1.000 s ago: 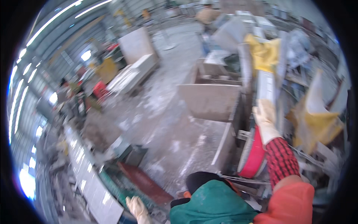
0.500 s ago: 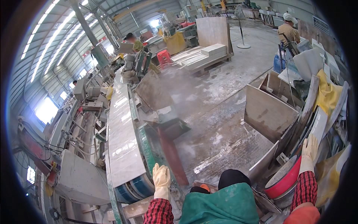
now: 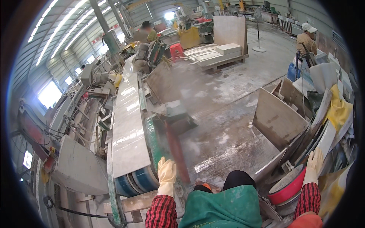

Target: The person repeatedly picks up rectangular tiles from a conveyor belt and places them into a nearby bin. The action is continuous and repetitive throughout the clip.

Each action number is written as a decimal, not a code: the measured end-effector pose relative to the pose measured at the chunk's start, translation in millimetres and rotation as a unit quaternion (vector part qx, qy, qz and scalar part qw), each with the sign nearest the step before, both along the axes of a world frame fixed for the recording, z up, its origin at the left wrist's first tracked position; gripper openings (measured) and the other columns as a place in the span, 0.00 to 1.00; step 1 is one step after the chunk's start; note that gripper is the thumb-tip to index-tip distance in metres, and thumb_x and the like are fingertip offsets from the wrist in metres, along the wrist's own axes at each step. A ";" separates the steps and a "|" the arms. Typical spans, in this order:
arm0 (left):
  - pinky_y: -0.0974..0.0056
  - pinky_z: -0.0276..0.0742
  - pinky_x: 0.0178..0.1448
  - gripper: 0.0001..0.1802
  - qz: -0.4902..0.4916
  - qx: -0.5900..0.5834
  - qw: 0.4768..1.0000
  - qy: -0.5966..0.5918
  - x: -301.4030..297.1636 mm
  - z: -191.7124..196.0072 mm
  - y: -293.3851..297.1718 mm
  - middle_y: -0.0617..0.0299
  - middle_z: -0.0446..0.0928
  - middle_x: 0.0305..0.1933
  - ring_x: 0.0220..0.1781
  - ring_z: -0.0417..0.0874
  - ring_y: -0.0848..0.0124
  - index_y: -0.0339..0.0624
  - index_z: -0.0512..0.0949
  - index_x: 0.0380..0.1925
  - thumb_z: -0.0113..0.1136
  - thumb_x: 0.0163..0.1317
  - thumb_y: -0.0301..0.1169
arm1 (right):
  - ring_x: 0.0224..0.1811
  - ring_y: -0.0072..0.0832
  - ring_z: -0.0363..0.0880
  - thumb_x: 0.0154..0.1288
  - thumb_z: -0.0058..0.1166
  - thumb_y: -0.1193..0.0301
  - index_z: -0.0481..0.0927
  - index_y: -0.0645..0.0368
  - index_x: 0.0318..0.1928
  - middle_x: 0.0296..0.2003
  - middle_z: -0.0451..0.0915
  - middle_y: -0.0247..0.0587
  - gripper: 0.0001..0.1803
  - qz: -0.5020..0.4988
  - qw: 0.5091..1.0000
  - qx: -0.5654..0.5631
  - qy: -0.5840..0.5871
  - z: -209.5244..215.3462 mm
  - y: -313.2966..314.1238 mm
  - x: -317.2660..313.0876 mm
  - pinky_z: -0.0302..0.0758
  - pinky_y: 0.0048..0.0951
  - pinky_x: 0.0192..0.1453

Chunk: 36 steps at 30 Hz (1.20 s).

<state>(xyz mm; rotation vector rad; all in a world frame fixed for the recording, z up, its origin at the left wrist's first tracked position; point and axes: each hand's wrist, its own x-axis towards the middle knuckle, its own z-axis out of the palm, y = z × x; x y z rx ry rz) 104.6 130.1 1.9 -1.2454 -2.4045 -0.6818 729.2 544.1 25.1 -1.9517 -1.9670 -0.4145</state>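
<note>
My left hand, in a cream rubber glove, rests by the green side rail of a conveyor, fingers forward and slightly bent, thumb apart. Nothing shows in it. Left of it, a long pale polished stone slab lies along the conveyor, its near end above a blue roller. My right hand, gloved alike, lies with fingers stretched out against a pale stone strip at my right. Below that hand is a round red-sided drum with a grey top.
Brown stone panels lean at the right, beside a yellow cloth. Ahead, a pallet of pale slabs stands on the wet floor. One person sits far right; another is beyond the machines. A green apron covers my lap.
The view has turned slightly left, so the far scene sits further right. Both hands stay at nearly the same places, by the rail and the stone strip.
</note>
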 end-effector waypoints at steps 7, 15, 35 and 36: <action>0.47 0.68 0.72 0.05 0.017 0.007 1.000 -0.009 4.4 3.1 -0.4 0.55 0.82 0.42 0.64 0.76 0.46 0.43 0.84 0.34 0.64 0.59 0.30 | 0.73 0.51 0.66 0.78 0.46 0.57 0.71 0.59 0.70 0.70 0.71 0.55 0.28 -0.007 1.000 0.004 -0.016 -10.1 1.0 -0.4 0.60 0.47 0.79; 0.47 0.69 0.71 0.06 0.016 -0.003 1.000 -0.014 4.3 7.4 -1.3 0.54 0.83 0.42 0.63 0.77 0.46 0.41 0.85 0.33 0.64 0.58 0.31 | 0.73 0.50 0.66 0.77 0.47 0.58 0.71 0.59 0.70 0.70 0.71 0.54 0.28 0.004 1.000 0.002 -0.011 -3.1 -11.5 -10.9 0.58 0.47 0.80; 0.46 0.66 0.75 0.06 0.021 0.017 0.999 -0.023 2.8 2.0 -5.0 0.55 0.83 0.43 0.67 0.75 0.46 0.43 0.85 0.35 0.64 0.61 0.31 | 0.71 0.55 0.67 0.73 0.51 0.60 0.71 0.62 0.68 0.67 0.72 0.58 0.29 0.034 0.999 -0.004 0.010 1.0 -34.5 -21.9 0.61 0.50 0.77; 0.46 0.65 0.75 0.06 0.024 0.013 0.999 -0.024 2.4 1.9 -6.4 0.56 0.83 0.43 0.67 0.75 0.47 0.43 0.85 0.35 0.64 0.62 0.31 | 0.71 0.55 0.67 0.73 0.51 0.60 0.71 0.62 0.69 0.67 0.72 0.58 0.29 0.029 1.000 -0.010 0.007 3.0 -37.2 -25.8 0.61 0.50 0.78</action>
